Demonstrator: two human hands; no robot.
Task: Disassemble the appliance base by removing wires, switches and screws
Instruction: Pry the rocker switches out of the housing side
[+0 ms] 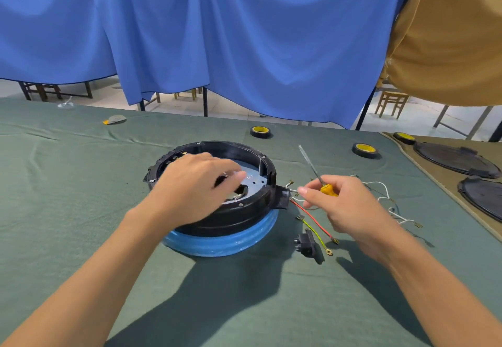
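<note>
A round black appliance base (244, 210) with a blue lower ring (222, 243) sits upside down on the green cloth. A metal plate (255, 179) shows inside it. My left hand (195, 183) reaches into the base with fingers curled over its interior; what it touches is hidden. My right hand (342, 202) holds a yellow-handled screwdriver (316, 175), shaft pointing up and away, just right of the base. Loose red and yellow-green wires (315, 224), white wires (385, 194) and a black socket part (307, 244) lie on the cloth beside the base.
Three rolls of black tape (260, 131) (364, 149) (404, 137) lie farther back. Two black round covers (456, 159) (483, 194) rest on a tan cloth at right. A small grey-orange piece (115, 120) lies far left. Blue curtain hangs behind the table.
</note>
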